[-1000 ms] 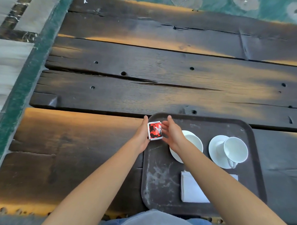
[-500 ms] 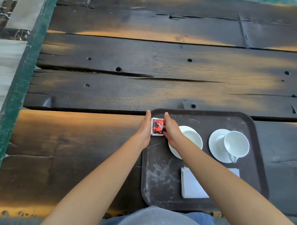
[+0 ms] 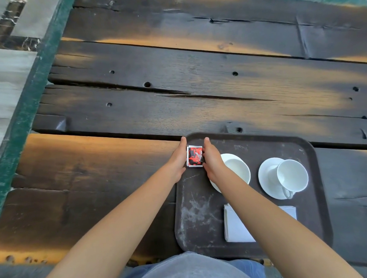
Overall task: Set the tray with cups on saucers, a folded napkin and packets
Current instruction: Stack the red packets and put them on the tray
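Observation:
A dark brown tray [image 3: 196, 212] lies on the wooden table in front of me. In its far left corner sits a small stack of red and black packets [image 3: 195, 156]. My left hand [image 3: 177, 157] presses the stack's left side and my right hand [image 3: 212, 160] its right side, both with straight fingers. Just right of my right hand a white cup on a saucer [image 3: 237, 167] is partly hidden by my wrist. Further right, a second white cup [image 3: 292, 176] stands on its saucer [image 3: 267, 179]. My right forearm crosses a folded white napkin [image 3: 235, 226] at the tray's near edge.
The table [image 3: 138, 108] is made of dark, worn planks with gaps and holes, stretching far ahead and to the left. A green edge strip [image 3: 23, 116] runs along its left side. My lap is at the table's near edge.
The packets were tilted between my hands a second ago. They have moved slightly forward and now lie flat in the tray's far left corner, with both hands still against them.

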